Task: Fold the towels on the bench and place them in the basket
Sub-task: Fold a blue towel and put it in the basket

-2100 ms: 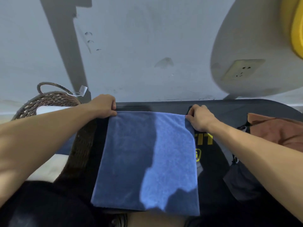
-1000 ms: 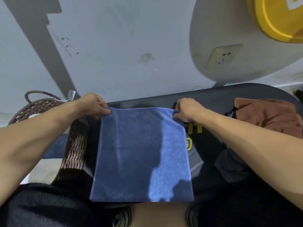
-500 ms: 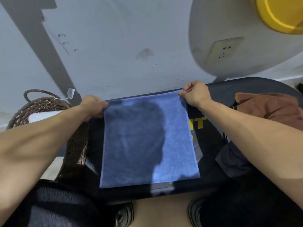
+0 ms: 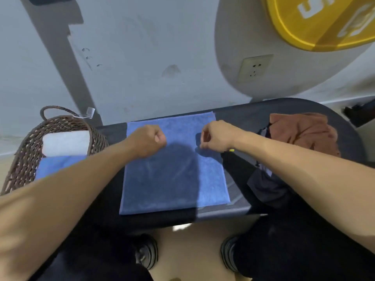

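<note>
A blue towel (image 4: 174, 179) lies flat and smooth on the dark bench (image 4: 243, 114), its far edge near the bench's back. My left hand (image 4: 147, 142) hovers over the towel's upper left as a loose fist, holding nothing. My right hand (image 4: 216, 135) is over the upper right, fingers curled, also holding nothing. A brown wicker basket (image 4: 26, 151) stands left of the bench with a folded white towel (image 4: 65, 142) and a folded blue towel (image 4: 54, 165) inside. A crumpled rust-brown towel (image 4: 304, 130) lies on the bench's right end.
A dark cloth (image 4: 267, 185) lies on the bench to the right of the blue towel. The wall with a socket (image 4: 254, 67) is close behind the bench. My shoes (image 4: 146, 252) and the floor show below the bench's front edge.
Both hands carried the towel away from me, laid it flat on the bench, then let go of its far corners and drew back over it.
</note>
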Available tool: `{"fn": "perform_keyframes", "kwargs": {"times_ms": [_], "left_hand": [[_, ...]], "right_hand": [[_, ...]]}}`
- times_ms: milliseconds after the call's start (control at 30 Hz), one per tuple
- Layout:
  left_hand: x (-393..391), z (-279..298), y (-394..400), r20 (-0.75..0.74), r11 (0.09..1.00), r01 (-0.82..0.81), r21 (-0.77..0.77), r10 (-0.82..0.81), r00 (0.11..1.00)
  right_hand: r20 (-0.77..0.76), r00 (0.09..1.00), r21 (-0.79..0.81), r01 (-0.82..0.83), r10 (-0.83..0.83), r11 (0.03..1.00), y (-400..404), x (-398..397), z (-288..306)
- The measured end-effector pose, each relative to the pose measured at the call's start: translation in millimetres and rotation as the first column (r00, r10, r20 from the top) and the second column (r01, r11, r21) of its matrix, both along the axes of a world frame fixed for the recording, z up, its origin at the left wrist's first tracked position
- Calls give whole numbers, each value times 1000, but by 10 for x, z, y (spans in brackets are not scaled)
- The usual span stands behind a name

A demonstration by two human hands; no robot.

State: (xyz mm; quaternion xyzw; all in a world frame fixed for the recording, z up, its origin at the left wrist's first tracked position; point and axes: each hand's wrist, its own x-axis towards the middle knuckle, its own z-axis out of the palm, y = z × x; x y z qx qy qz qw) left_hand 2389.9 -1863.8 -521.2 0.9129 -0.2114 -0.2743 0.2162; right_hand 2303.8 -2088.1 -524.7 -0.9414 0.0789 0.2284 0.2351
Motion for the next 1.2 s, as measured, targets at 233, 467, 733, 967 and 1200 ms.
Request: {"fn": "perform_keyframes", "kwargs": {"times_ms": [233, 467, 733, 967, 1200], "left_hand": [[-1186, -374, 146, -13, 925, 367, 99, -367, 930], [-1580, -730, 394, 232, 900, 389, 198, -429, 873], [-1538, -741, 384, 120, 959, 269, 88, -279, 953], [-1503, -724, 419, 116, 968, 236, -84, -225, 967], [-1477, -779, 487, 116, 972, 223, -72, -214, 970]], "right_hand": [[-88, 950, -31, -302, 299, 953, 89, -801, -317], [22, 960, -3, -280, 280, 960, 174, -1378, -484], [-83, 944, -116, -327, 319, 938, 298, -1339, -318], [107, 959, -88, -253, 262, 963, 659, -1317, -492], [238, 965, -21, -110, 112, 994, 692, -1377, -625]]}}
